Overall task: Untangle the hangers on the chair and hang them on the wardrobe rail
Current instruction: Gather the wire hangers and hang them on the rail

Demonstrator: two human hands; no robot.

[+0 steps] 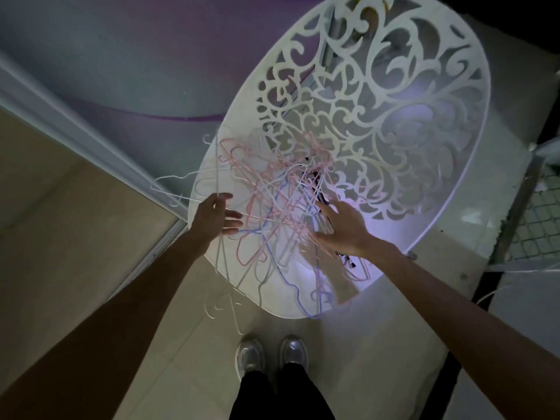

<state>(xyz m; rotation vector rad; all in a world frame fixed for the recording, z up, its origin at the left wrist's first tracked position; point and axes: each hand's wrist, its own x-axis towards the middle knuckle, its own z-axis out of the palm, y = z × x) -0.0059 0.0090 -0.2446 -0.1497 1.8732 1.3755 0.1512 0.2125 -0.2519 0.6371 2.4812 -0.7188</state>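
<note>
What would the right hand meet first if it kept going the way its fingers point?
Probably the tangled hangers: the right hand is spread open with its fingers aimed up-left into the heap on the white chair. The fingertips look nearly on the wires already, though depth is unclear.

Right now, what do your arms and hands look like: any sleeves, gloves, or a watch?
Both arms are bare along all that shows, with no sleeves in view. The left hand and right hand wear no gloves, and I see no watch, rings or bands. The dim light could hide small details.
</note>
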